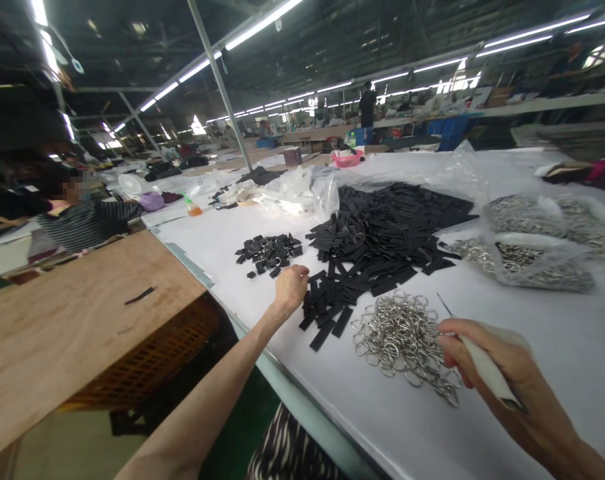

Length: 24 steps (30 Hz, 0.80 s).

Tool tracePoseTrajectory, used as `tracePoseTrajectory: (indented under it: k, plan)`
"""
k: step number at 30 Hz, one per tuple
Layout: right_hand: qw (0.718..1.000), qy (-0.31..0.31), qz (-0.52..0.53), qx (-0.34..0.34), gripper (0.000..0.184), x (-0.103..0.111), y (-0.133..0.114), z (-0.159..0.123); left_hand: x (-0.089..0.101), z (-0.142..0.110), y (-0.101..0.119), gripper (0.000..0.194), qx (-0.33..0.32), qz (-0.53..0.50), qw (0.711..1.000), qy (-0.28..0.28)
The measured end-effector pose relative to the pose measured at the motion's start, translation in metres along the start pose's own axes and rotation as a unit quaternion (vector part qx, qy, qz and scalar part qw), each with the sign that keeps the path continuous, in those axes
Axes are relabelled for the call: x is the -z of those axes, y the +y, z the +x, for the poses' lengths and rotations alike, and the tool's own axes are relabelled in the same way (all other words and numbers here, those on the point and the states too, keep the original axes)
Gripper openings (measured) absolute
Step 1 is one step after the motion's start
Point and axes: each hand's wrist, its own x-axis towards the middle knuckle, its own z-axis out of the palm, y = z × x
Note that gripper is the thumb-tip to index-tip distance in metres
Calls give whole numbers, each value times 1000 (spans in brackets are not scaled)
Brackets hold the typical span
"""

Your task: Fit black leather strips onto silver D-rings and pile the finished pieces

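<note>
My left hand [291,285] reaches out over the white table [557,347], fingers curled at the edge of a big heap of black strips [382,240]; what it holds, if anything, is hidden. A small separate pile of black pieces [269,253] lies just beyond it. My right hand [502,373] grips a white-handled tool [485,367] whose thin metal tip points up and left. The tip sits beside a pile of silver metal rings [405,333] near the table's front.
Clear plastic bags of metal rings [527,263] lie at the right. Crumpled plastic bags [297,190] and a pink basin [347,159] sit further back. A wooden board [67,313] over an orange crate [152,360] stands at the left. A seated person [77,213] works far left.
</note>
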Motion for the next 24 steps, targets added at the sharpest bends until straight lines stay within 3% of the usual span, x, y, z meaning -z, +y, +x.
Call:
tracePoseTrajectory:
  k: [5, 8, 12, 16, 19, 24]
  plan:
    - [1000, -14, -11, 4, 21, 0, 3, 1, -11, 46, 8, 28, 55, -21, 994, -94]
    - [1000, -26, -14, 7, 22, 2, 3, 3, -16, 53, 7, 29, 85, -66, 985, -134]
    - [999, -21, -17, 16, 22, 4, -2, 5, -16, 50, 1, 30, 119, -157, 970, -144]
    - [999, -31, -11, 23, 21, 5, -4, 4, -4, 39, -2, 26, 137, -277, 945, -109]
    - [999, -28, 32, 16, 19, 4, -8, 2, 8, 19, 7, 17, 127, -383, 910, -96]
    - [990, -1, 139, -30, 16, 3, -21, 0, 13, -37, 48, 17, 92, -524, 828, -177]
